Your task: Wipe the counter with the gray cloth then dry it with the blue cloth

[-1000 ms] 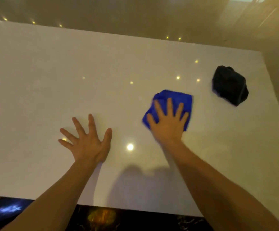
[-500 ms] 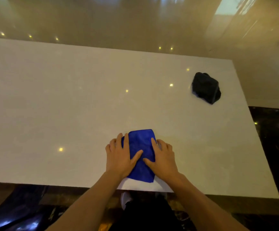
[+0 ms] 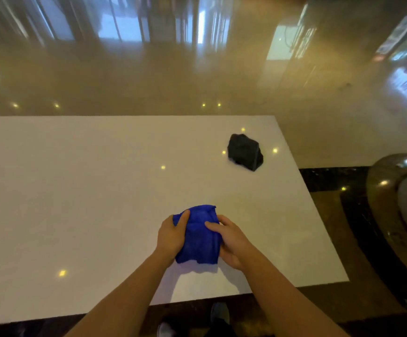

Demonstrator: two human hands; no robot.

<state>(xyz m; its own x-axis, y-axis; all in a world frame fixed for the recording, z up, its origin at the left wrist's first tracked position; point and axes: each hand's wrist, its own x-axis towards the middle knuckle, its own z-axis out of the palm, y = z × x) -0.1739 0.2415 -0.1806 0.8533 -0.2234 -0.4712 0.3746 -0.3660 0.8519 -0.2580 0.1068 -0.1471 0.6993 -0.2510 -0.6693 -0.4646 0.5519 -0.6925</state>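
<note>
The blue cloth (image 3: 201, 235) is bunched up just above the white counter (image 3: 88, 190), near its front edge. My left hand (image 3: 172, 235) grips the cloth's left side with the thumb on top. My right hand (image 3: 230, 240) grips its right side, fingers curled over the fabric. The cloth's lower edge hangs loose and casts a shadow on the counter. The dark gray cloth (image 3: 245, 152) lies crumpled at the counter's far right, well away from both hands.
The counter's right edge runs diagonally past the gray cloth, and its front edge lies just below my forearms. A glossy tan floor stretches beyond. A large rounded metallic object (image 3: 401, 203) stands at the right. Shoes (image 3: 218, 312) show below the front edge.
Both hands went from pressing the blue cloth flat on the counter to gathering it up and lifting it slightly. The view tilted up, showing more of the floor.
</note>
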